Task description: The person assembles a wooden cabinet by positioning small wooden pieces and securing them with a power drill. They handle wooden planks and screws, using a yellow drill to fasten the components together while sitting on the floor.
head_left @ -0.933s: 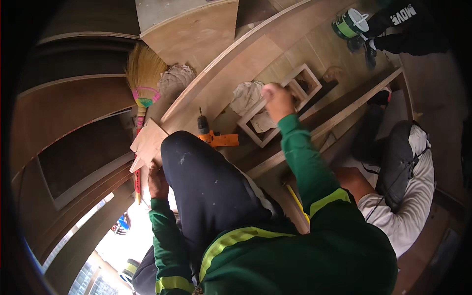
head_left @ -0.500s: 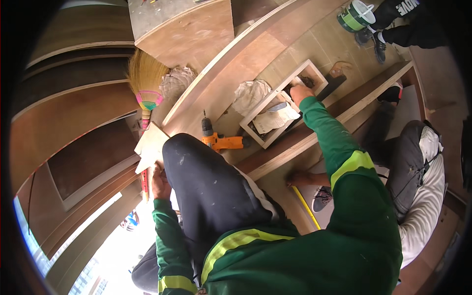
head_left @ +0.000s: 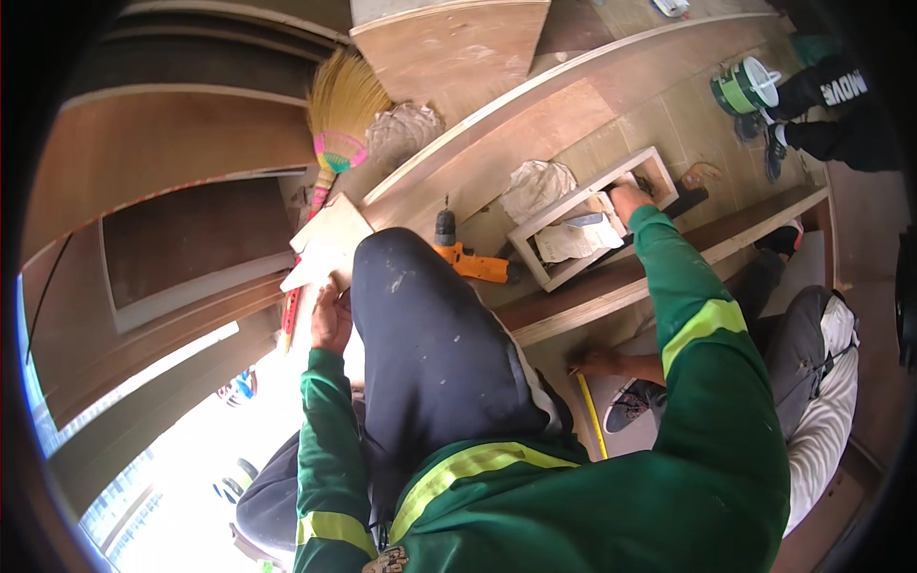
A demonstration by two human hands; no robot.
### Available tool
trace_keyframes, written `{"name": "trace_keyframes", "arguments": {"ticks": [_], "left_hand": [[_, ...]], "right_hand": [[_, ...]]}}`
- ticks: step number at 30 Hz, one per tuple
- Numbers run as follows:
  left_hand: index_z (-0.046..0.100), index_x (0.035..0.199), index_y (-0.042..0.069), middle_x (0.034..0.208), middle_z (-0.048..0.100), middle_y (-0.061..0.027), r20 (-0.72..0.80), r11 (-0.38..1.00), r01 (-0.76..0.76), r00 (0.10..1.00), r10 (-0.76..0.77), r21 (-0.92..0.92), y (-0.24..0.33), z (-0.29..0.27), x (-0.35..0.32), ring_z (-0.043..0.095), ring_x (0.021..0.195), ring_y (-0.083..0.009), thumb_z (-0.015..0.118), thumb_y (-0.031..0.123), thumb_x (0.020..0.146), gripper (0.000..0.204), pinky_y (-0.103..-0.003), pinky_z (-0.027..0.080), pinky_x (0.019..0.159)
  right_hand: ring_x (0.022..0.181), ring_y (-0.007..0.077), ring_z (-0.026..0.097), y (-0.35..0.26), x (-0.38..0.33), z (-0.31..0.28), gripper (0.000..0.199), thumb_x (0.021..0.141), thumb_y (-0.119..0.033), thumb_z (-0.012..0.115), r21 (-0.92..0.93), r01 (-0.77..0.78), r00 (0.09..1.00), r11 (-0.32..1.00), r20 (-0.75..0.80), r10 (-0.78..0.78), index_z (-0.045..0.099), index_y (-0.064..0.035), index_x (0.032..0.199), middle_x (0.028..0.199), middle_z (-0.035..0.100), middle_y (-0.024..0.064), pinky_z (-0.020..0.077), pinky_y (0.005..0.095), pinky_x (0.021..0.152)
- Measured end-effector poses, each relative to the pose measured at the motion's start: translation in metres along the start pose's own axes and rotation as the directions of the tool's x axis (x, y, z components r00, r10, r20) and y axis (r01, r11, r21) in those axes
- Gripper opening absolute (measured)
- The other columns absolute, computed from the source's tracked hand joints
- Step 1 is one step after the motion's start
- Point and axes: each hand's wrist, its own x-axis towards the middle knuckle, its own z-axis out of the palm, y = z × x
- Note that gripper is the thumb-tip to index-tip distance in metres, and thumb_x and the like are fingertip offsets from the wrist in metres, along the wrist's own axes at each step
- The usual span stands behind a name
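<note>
My left hand (head_left: 331, 323) is beside my raised knee, its fingers curled at the lower end of a pale, angular wooden piece (head_left: 334, 241). Glare blurs that grip somewhat. My right hand (head_left: 630, 201) reaches into the far compartment of an open wooden toolbox (head_left: 544, 274); its fingers are hidden among small dark contents I cannot make out. Crumpled paper (head_left: 578, 239) lies in the box's nearer compartment. An orange cordless drill (head_left: 475, 264) rests on the floor between my knee and the box.
A straw broom (head_left: 346, 100) and crumpled cloth lie at upper left. A long board (head_left: 669, 234) runs past the toolbox. At right, a co-worker's hand (head_left: 597, 362) is at a yellow tape measure (head_left: 592, 415). Another person stands by a green-and-white bucket (head_left: 745, 88).
The view has shifted, so the scene sits further right and lower toward the top. My right hand is still in the toolbox; my left is still at the wooden piece.
</note>
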Motion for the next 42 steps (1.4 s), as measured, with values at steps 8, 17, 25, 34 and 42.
{"name": "trace_keyframes", "arguments": {"ticks": [8, 17, 25, 34, 42], "left_hand": [[0.057, 0.117, 0.011, 0.106, 0.061, 0.0002, -0.13, 0.991, -0.115, 0.984, 0.123, 0.065, 0.013, 0.024, -0.009, 0.06, 0.102, -0.016, 0.057, 0.024, 0.101, 0.02, -0.037, 0.048, 0.095], [0.053, 0.126, 0.005, 0.114, 0.061, -0.0045, -0.145, 0.988, -0.141, 0.978, 0.15, 0.067, 0.015, 0.018, -0.002, 0.06, 0.108, -0.0175, 0.061, 0.029, 0.1, 0.037, -0.038, 0.048, 0.098], [0.039, 0.141, 0.004, 0.125, 0.058, -0.0176, -0.267, 0.935, -0.266, 0.907, 0.325, 0.234, 0.004, 0.008, -0.002, 0.059, 0.112, -0.0243, 0.066, 0.029, 0.096, 0.058, -0.04, 0.049, 0.094], [0.044, 0.139, 0.0, 0.125, 0.057, -0.0169, -0.165, 0.937, -0.348, 0.927, 0.337, -0.042, 0.011, 0.012, -0.006, 0.06, 0.115, -0.0244, 0.071, 0.01, 0.091, 0.056, -0.035, 0.05, 0.1], [0.065, 0.113, 0.001, 0.108, 0.068, -0.0159, -0.24, 0.652, -0.5, 0.658, 0.714, 0.57, 0.045, 0.034, 0.005, 0.066, 0.101, -0.0263, 0.07, 0.011, 0.088, 0.028, -0.038, 0.053, 0.088]], "right_hand": [[0.064, 0.0146, 0.065, 0.021, -0.032, -0.019, 0.019, 0.093, -0.024, 0.067, 0.928, -0.266, 0.955, 0.26, 0.218, 0.2, 0.067, -0.0058, 0.1, 0.09, 0.07, 0.0042, 0.052, 0.0305, 0.052], [0.09, 0.0198, 0.068, 0.021, -0.045, -0.031, 0.022, 0.098, -0.025, 0.065, 0.96, -0.218, 0.947, -0.176, 0.252, 0.201, 0.06, -0.0119, 0.115, 0.107, 0.069, 0.0052, 0.0551, 0.0323, 0.07], [0.08, 0.0096, 0.062, -0.076, -0.03, -0.121, 0.028, 0.096, -0.027, 0.068, 0.975, 0.046, 0.97, 0.218, -0.095, 0.222, 0.063, -0.0081, 0.117, 0.097, 0.064, -0.0002, 0.0505, 0.0255, 0.069], [0.079, 0.0277, 0.064, -0.391, -0.064, -0.216, 0.012, 0.088, -0.011, 0.067, 0.445, 0.741, 0.671, 0.503, -0.441, -0.596, 0.071, -0.0024, 0.097, 0.086, 0.065, 0.0148, 0.0504, 0.0369, 0.074], [0.099, 0.0396, 0.063, -0.489, 0.017, -0.197, 0.013, 0.09, -0.016, 0.064, 0.166, 0.773, 0.618, 0.613, -0.42, -0.665, 0.072, -0.0075, 0.097, 0.103, 0.066, 0.0205, 0.0499, 0.047, 0.085]]}}
